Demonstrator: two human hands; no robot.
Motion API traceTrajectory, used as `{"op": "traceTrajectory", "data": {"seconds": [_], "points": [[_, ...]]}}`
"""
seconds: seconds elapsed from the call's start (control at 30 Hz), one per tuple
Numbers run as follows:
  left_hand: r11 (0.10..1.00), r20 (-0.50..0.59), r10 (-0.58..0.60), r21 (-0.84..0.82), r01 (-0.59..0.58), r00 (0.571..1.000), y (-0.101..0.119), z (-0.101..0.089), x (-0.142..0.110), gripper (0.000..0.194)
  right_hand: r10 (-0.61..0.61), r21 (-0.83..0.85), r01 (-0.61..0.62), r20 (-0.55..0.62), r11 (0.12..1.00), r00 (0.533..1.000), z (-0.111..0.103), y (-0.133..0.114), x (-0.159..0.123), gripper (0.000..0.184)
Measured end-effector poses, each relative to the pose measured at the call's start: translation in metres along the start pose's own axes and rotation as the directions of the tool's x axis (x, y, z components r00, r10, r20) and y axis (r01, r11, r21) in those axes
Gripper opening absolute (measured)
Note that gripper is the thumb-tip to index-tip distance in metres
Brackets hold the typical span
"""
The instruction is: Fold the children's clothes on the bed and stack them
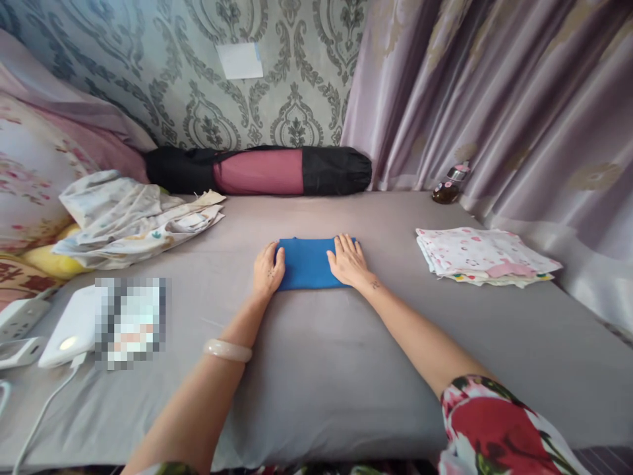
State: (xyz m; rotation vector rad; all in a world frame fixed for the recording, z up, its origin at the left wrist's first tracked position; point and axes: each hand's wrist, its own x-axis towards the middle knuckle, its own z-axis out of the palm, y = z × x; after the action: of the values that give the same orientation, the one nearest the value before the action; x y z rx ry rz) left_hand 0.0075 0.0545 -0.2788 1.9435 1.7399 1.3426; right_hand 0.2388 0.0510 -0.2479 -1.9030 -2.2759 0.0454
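A blue folded cloth (307, 264) lies flat as a neat rectangle on the grey sheet (316, 369). At its left edge rests my left hand (270, 267), fingers stretched forward and thumb along the cloth's side. My right hand (349, 259) lies flat over the cloth's right end with its fingers spread. Neither hand grasps the cloth; both touch it from its ends. Under my right palm the cloth's right edge is partly hidden.
To the right sits a stack of folded patterned cloths (487, 254), with a dark bottle (448, 186) behind it. On the left are a crumpled cloth (133, 218), a white device with a cable (74, 326) and a power strip (22, 320). A long black-and-pink bag (260, 171) lies along the wall.
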Motion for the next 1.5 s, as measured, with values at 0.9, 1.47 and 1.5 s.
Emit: {"op": "traceTrajectory", "data": {"seconds": [0.9, 1.47, 1.5], "points": [[0.925, -0.116, -0.299, -0.281, 0.258, 0.947, -0.004, -0.011, 0.001, 0.042, -0.071, 0.107, 0.063, 0.065, 0.992, 0.995, 0.018, -0.069, 0.007, 0.062], [0.875, -0.176, -0.345, -0.415, 0.249, 0.922, -0.010, -0.009, 0.002, 0.036, -0.099, 0.212, 0.079, 0.089, 0.974, 0.991, 0.019, -0.119, 0.015, 0.062], [0.871, -0.179, -0.353, -0.421, 0.253, 0.918, -0.010, -0.009, 0.003, 0.035, -0.099, 0.209, 0.078, 0.095, 0.975, 0.991, 0.019, -0.119, 0.016, 0.062]]}}
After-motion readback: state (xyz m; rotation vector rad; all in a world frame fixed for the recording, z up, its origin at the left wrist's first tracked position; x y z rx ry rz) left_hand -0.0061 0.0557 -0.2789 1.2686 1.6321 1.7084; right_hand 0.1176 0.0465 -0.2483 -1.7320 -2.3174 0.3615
